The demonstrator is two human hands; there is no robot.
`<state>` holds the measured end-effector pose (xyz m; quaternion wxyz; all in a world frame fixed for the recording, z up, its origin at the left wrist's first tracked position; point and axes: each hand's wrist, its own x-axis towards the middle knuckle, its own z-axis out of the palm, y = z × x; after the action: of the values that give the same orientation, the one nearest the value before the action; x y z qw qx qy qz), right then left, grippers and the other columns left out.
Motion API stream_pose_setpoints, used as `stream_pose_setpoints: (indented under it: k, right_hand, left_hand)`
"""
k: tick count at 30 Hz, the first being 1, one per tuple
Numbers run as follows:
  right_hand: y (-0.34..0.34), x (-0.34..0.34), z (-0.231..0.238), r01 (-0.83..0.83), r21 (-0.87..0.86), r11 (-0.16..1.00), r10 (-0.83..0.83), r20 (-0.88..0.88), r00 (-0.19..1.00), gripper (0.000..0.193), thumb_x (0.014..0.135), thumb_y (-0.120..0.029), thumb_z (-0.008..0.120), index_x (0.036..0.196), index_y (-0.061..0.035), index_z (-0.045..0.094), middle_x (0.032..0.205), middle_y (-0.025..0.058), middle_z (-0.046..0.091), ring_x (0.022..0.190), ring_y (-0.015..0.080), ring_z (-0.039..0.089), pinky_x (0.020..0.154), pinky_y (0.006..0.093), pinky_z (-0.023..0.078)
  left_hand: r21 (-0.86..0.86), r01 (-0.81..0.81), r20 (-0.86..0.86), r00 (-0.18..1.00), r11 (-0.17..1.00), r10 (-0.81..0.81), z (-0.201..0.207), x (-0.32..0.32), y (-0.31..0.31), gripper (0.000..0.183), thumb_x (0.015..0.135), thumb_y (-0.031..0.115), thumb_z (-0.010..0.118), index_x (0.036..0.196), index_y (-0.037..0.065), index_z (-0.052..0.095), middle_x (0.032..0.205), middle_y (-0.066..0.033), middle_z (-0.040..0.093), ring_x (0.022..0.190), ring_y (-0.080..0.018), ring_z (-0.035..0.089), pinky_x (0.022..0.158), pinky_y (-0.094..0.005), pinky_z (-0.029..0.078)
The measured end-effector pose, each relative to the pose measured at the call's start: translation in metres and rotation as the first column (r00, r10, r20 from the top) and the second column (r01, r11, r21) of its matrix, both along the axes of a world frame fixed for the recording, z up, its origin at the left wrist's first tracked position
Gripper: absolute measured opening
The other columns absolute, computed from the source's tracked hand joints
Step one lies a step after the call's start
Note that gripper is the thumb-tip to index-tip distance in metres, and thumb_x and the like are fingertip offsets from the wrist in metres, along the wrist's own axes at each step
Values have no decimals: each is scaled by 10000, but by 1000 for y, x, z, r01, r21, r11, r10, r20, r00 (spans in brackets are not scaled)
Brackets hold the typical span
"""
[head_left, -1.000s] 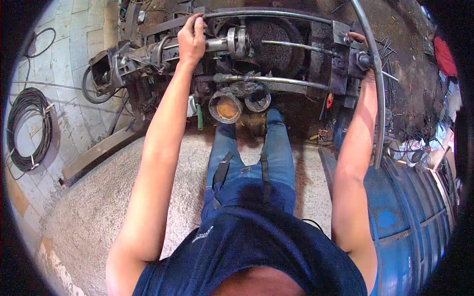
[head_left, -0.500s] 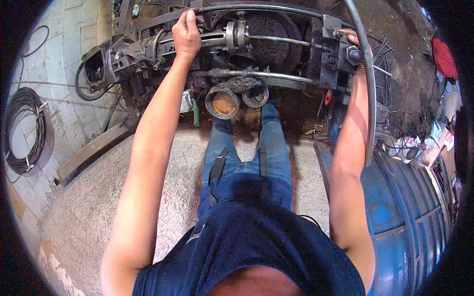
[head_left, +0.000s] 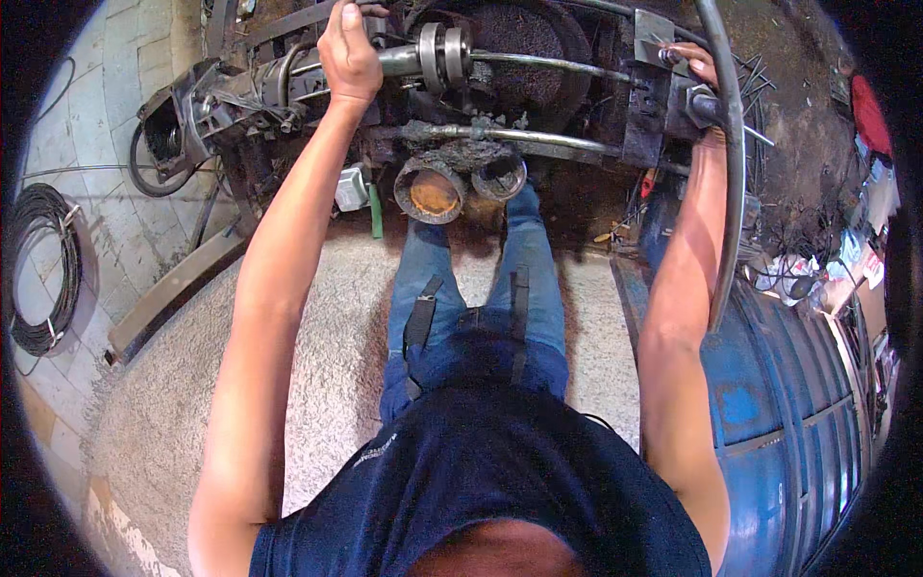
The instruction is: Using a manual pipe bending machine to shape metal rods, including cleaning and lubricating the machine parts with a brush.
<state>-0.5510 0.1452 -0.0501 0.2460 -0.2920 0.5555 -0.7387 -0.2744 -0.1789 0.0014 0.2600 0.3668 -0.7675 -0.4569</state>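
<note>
Left hand (head_left: 348, 53) fingers clenched on one shaft (head_left: 500, 60); right hand (head_left: 694, 72) grasping bracket (head_left: 654, 91), two rusty pipe ends (head_left: 433, 190)

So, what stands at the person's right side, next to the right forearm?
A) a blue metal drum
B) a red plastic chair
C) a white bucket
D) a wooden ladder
A: a blue metal drum with ribbed bands fills the space just outside the right forearm, whose right hand reaches up to the dark metal machine.
</note>
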Motion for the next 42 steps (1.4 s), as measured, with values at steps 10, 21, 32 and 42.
stream_pose_setpoints:
  k: [10,21,32,42]
  right_hand:
    - [-12,8,23,55,230,972,-109,228,968,315,765,-156,607,958,84,668,1003,178,667,949,233,614,908,287,405]
    - [-8,1,13,38,233,972,-83,185,979,304,791,-158,589,981,66,670,1001,159,669,928,197,615,868,263,420]
    - [-2,0,7,36,237,971,-76,166,983,298,816,-162,573,1002,49,670,1000,144,671,910,166,616,832,244,434]
    - [2,3,-1,62,212,975,-97,159,983,303,832,-174,563,1020,39,669,999,136,671,903,151,616,810,238,443]
  left_hand:
    - [-145,1,27,1000,989,3,3,0,-1,514,969,382,321,1181,-19,562,842,-117,628,756,-185,543,741,-312,430]
    - [-189,9,-25,1000,982,-14,0,-2,-2,517,972,371,317,1170,-45,552,927,-144,634,877,-243,576,835,-341,419]
    - [-134,-3,64,998,991,12,1,1,-4,530,972,383,316,1170,-50,547,948,-147,630,908,-266,574,859,-354,416]
    - [-173,-20,28,999,985,25,-10,4,-10,541,969,402,337,1183,-45,553,1087,-205,620,1052,-333,559,925,-374,396]
